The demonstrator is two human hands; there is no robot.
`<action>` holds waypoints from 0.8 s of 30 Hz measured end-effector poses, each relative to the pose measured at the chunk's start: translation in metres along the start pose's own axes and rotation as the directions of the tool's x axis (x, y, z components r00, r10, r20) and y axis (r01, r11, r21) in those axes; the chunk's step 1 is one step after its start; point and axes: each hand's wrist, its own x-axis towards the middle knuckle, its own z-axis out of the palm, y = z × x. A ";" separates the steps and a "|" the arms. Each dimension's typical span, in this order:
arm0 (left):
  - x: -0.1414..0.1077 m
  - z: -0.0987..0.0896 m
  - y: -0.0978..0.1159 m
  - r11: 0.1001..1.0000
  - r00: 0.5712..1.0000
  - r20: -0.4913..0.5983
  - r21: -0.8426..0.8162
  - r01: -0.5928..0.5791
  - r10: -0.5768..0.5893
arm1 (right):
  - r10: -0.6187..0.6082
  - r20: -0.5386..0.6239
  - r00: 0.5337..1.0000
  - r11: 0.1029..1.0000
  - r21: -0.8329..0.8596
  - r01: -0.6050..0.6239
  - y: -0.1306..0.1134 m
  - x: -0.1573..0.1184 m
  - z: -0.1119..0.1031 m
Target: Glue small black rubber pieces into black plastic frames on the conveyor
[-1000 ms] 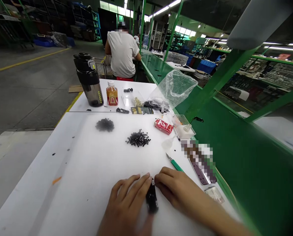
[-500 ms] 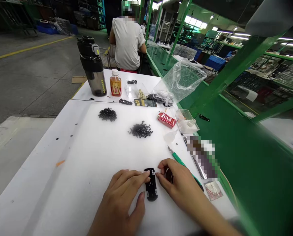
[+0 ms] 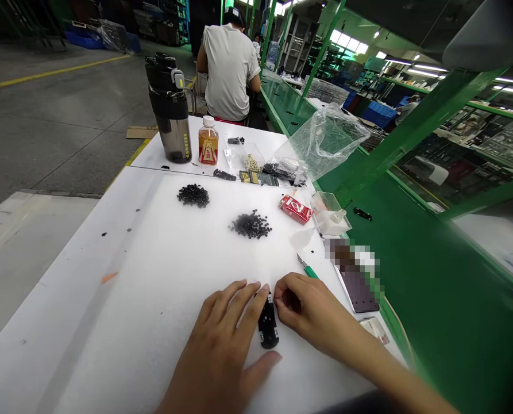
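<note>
A narrow black plastic part (image 3: 267, 323), shaped like a toy car's base with pale bits along its edges, lies on the white table (image 3: 153, 322) between my hands. My left hand (image 3: 228, 328) is spread beside it; its index fingertip touches the far end, and the thumb stretches past the near end without closing on it. At the part's right edge, my right hand (image 3: 305, 302) pinches thumb and index finger together. Whatever sits in that pinch is too small or hidden to make out. Partly behind the right hand is a green-handled craft knife (image 3: 308, 269).
Two piles of small black pieces, one left (image 3: 193, 195) and one nearer (image 3: 251, 224), lie ahead. A red box (image 3: 296, 209), a clear tray (image 3: 331, 215) and a phone (image 3: 359, 290) line the right side. A tumbler (image 3: 170, 123) and drink bottle (image 3: 208, 144) stand behind. Another person (image 3: 229, 72) sits beyond.
My left hand's fingers have spread and its thumb has moved right, to below the part's near end. My right thumb and index finger have closed together. The view has shifted slightly.
</note>
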 end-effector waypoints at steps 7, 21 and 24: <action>-0.001 -0.002 -0.001 0.995 0.999 -0.010 -0.092 0.043 -0.044 | -0.347 -0.123 0.930 0.927 -0.192 0.321 0.027 -0.025 0.008; -0.002 -0.006 0.001 0.908 0.993 -0.001 -0.406 0.106 -0.116 | -0.253 0.056 0.966 0.955 -0.145 0.258 0.014 -0.010 -0.014; -0.002 -0.005 0.002 0.899 0.993 -0.021 -0.428 0.098 -0.118 | -0.312 0.099 0.945 0.909 -0.260 0.327 0.013 -0.013 -0.017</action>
